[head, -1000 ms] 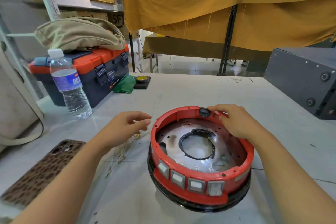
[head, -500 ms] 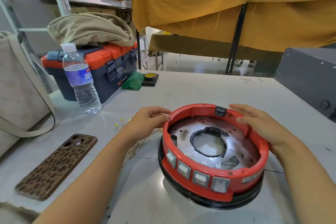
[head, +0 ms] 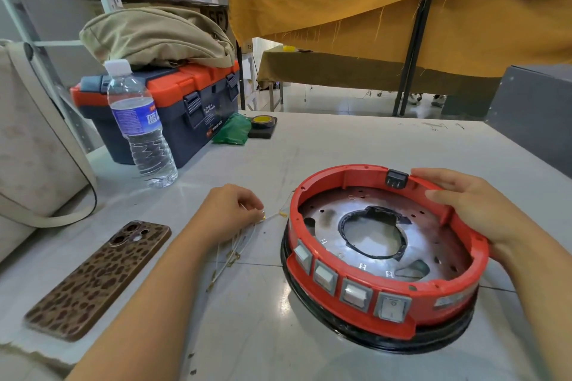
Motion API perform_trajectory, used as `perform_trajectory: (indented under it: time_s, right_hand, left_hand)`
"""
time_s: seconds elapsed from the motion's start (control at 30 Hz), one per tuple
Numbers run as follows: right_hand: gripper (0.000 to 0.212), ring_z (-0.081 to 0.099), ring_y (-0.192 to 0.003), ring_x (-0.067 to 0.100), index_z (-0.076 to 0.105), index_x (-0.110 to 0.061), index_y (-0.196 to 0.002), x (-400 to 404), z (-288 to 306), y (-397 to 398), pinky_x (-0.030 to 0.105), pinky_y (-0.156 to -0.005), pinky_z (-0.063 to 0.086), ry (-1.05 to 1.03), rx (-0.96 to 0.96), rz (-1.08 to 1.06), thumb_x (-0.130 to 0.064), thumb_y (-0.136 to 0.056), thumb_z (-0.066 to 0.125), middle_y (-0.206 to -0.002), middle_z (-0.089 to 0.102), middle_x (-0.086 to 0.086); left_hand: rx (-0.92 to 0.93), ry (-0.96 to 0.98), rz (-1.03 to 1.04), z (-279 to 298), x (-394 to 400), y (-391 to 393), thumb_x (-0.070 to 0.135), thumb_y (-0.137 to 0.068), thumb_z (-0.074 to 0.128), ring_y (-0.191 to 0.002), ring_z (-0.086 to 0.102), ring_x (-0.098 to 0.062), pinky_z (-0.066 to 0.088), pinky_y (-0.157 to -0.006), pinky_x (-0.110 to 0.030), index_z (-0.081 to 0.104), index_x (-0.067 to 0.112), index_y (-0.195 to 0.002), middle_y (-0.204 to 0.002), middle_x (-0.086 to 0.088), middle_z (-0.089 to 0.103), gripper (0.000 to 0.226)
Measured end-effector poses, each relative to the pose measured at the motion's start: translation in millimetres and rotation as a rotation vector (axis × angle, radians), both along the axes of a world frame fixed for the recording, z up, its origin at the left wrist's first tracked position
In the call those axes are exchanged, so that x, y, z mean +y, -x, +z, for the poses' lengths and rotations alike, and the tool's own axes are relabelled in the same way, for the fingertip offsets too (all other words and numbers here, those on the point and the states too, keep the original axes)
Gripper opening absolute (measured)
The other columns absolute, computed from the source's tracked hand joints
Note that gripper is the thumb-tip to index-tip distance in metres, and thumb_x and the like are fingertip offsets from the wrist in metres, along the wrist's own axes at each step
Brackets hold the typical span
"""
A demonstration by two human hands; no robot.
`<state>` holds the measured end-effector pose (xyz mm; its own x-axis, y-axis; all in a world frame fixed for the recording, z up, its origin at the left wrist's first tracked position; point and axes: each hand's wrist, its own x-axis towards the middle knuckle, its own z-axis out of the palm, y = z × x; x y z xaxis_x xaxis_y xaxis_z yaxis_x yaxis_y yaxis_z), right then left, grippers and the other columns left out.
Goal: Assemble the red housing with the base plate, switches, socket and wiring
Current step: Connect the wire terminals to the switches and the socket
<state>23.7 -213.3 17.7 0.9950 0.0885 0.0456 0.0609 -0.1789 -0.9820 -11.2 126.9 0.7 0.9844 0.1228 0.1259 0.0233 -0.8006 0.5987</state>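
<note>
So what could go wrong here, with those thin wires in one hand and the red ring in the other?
1. The left hand pinches only one strand of the white wires; the others trail loose on the table and might tangle or snag.
2. The right hand merely rests on the red housing, so a tug could shift it.
3. The water bottle stands near the wiring; a knock could spill it.

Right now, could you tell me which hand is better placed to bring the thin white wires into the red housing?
Left: the left hand already pinches the thin white wires; the right hand steadies the round red plastic housing.
</note>
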Motion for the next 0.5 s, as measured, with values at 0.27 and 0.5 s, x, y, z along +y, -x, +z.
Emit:
perform_trajectory:
  time_s: [0.27, 0.5]
  right_hand:
    - [0.041, 0.07, -0.085, 0.011, 0.07, -0.025, -0.1, -1.8, -3.9, -1.3, 0.026, -0.073, 0.049, 0.036, -0.017, -0.007, 0.007, -0.09, 0.046, -0.097, 0.074, -0.01]
    - [0.041, 0.071, -0.081, 0.006, 0.07, -0.026, -0.099, -2.7, -4.3, -2.0, 0.024, -0.072, 0.049, 0.065, -0.032, 0.007, 0.007, -0.09, 0.047, -0.094, 0.074, -0.013]
  left_hand:
    - [-0.041, -0.099, -0.003, -3.5, -5.2, -1.0, 0.021, -0.082, 0.068, -0.082, 0.059, -0.011, 0.049, -0.075, -0.025, 0.072, 0.025, -0.077, -0.084, 0.007, 0.067, 0.007]
    - [-0.249, 0.195, 0.039, -0.7, -4.7, -0.2, 0.018, -0.083, 0.067, -0.07, 0.057, 0.003, 0.037, -0.057, -0.003, 0.07, 0.027, -0.075, -0.076, 0.01, 0.068, 0.013]
